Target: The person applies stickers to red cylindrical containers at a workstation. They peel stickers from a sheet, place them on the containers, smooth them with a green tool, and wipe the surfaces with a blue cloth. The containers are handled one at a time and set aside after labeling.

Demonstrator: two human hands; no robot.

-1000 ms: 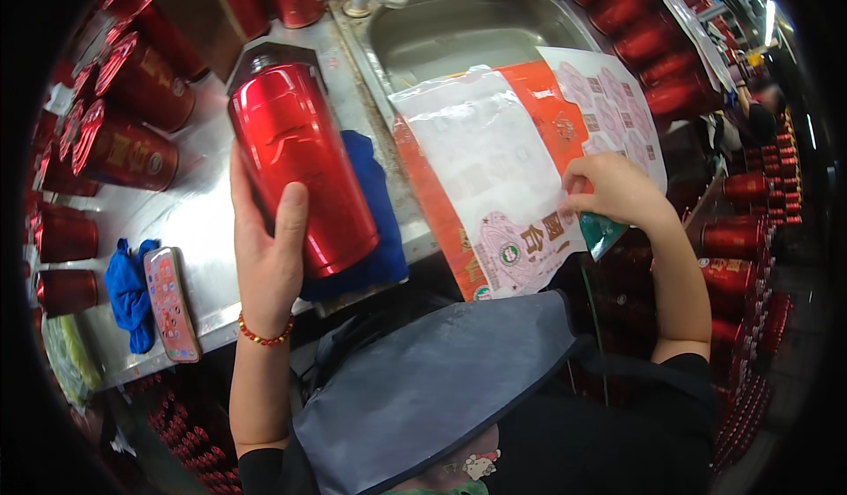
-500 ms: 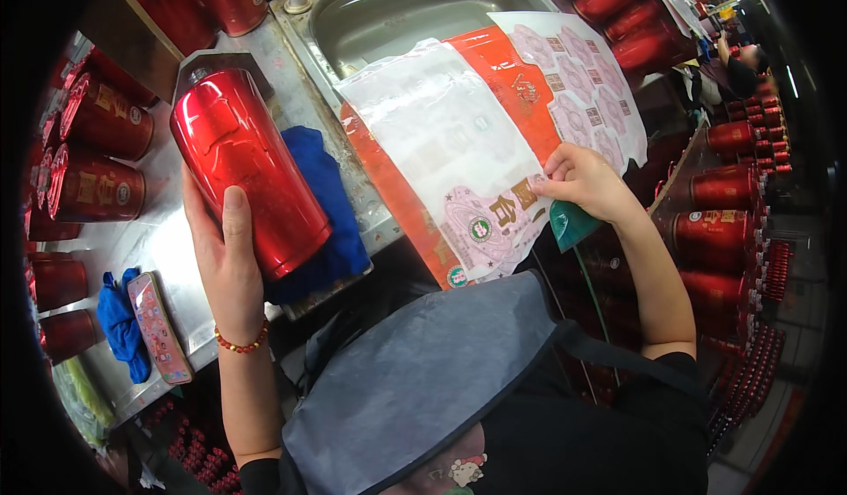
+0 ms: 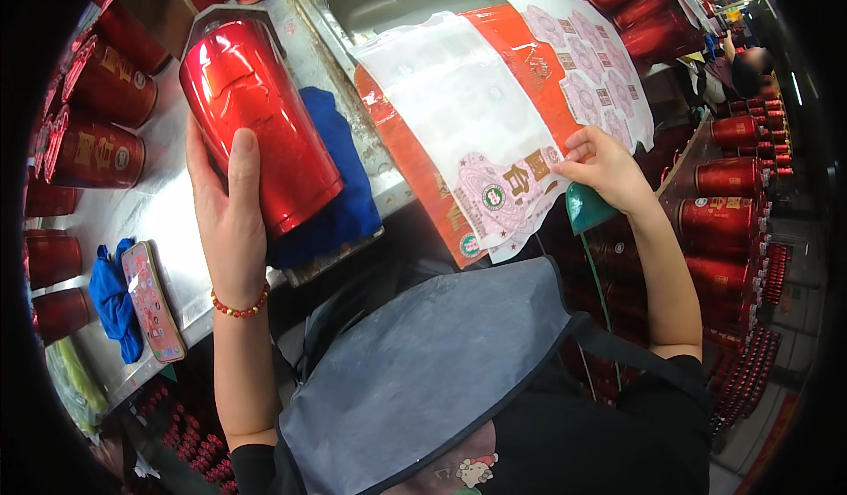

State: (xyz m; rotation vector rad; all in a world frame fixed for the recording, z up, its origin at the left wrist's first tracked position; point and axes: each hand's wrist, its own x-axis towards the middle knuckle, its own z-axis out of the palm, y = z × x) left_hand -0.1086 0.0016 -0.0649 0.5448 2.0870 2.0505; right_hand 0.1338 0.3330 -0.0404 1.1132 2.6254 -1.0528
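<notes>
Red glossy cylindrical bottle [image 3: 265,133] in left hand [image 3: 229,221], thin printed sheet [image 3: 507,191] in right hand [image 3: 610,170], each grip clamped

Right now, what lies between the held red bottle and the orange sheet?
A blue cloth and a strip of metal counter lie there, in the head view.

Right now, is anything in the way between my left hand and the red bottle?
Nothing visible: your left hand touches the red bottle directly, its thumb lying on the bottle's surface. The blue cloth shows along the bottle's right side, not between them.
</notes>
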